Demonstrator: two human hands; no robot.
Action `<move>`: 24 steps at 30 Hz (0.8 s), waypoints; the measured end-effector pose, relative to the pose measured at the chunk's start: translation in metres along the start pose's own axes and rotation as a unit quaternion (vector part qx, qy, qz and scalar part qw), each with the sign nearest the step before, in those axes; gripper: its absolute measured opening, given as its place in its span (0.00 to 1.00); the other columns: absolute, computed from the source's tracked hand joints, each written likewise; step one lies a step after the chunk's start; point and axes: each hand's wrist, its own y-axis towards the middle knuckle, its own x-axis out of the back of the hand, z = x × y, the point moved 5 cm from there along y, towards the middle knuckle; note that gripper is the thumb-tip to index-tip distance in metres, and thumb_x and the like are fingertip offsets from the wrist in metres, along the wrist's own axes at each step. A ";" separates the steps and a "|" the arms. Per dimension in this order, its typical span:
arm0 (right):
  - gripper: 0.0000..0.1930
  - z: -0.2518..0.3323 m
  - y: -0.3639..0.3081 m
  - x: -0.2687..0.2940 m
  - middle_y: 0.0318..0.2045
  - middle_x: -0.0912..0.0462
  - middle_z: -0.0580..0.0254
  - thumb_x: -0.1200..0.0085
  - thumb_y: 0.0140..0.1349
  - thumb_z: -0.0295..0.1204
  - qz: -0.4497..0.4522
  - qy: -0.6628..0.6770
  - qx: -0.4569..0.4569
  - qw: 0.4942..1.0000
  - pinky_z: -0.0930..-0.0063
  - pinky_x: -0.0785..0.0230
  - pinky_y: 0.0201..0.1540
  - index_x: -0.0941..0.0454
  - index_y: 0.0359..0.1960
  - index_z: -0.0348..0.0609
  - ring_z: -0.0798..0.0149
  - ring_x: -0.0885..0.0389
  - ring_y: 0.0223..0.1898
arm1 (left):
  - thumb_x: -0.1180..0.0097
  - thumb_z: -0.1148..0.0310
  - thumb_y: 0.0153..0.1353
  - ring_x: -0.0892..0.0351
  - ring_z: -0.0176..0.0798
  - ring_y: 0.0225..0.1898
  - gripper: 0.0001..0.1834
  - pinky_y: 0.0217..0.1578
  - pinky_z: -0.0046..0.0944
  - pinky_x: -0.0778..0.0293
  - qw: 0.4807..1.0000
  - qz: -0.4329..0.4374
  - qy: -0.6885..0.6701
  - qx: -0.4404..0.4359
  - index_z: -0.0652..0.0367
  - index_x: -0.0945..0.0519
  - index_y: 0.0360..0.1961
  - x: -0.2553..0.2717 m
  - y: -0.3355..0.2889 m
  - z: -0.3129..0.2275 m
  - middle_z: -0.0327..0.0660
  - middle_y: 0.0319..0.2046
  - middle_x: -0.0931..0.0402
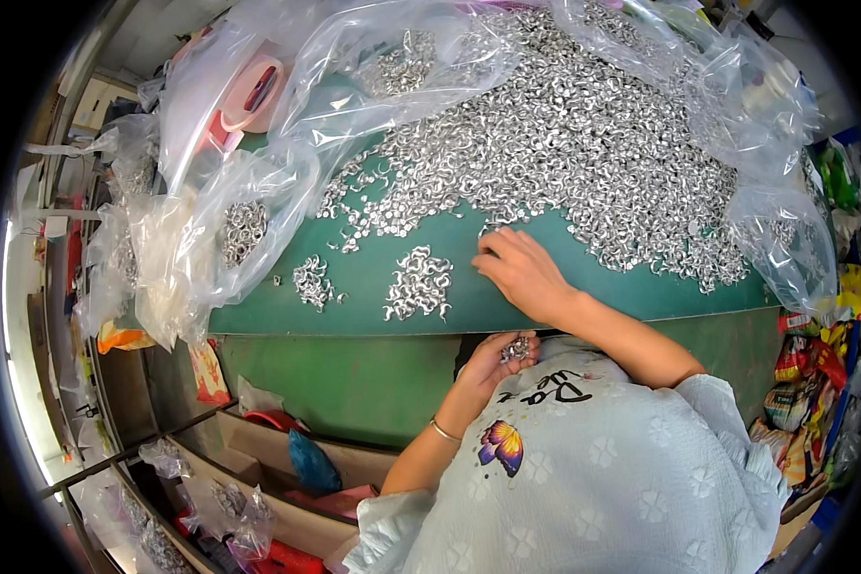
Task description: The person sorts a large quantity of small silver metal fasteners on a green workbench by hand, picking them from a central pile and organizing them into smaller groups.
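left hand (491, 361) cupping indistinct pieces (517, 350), heap (564, 143) partly veiled

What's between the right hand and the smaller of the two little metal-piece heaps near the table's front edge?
In the head view, the larger little heap of curved silver pieces lies between the right hand and the smaller heap.

Bright light is falling over the flat green counter (287, 314); silver-coloured curved metal pieces (584, 143) and clear plastic bags (784, 215) are glinting. A long white strip (21, 364) is glowing at the left. Straight edges are bending toward the blackened rim.
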 end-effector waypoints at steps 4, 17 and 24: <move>0.06 -0.006 -0.022 0.005 0.36 0.24 0.64 0.39 0.53 0.25 0.036 0.053 -0.022 0.998 0.66 0.35 0.39 0.21 0.33 0.42 0.58 0.27 0.38 | 0.56 0.65 0.69 0.20 0.49 0.45 0.18 0.49 0.45 0.22 0.999 -0.031 0.045 -0.001 0.72 0.24 0.46 -0.017 -0.006 -0.008 0.53 0.43 0.22; 0.05 0.006 -0.039 0.028 0.38 0.22 0.64 0.40 0.55 0.27 0.119 0.212 -0.018 0.970 0.66 0.35 0.46 0.20 0.33 0.42 0.58 0.26 0.41 | 0.56 0.64 0.67 0.21 0.46 0.45 0.17 0.51 0.43 0.25 0.995 0.042 -0.076 0.050 0.68 0.23 0.43 -0.042 -0.019 -0.011 0.51 0.42 0.21; 0.26 -0.022 0.000 0.017 0.62 0.34 0.57 0.40 0.55 0.32 0.031 -0.095 -0.068 0.993 0.56 0.42 0.61 0.29 0.56 0.41 0.52 0.38 0.63 | 0.51 0.60 0.68 0.22 0.35 0.34 0.17 0.36 0.32 0.24 0.991 -0.024 0.124 0.043 0.66 0.21 0.35 -0.038 -0.019 -0.015 0.42 0.31 0.22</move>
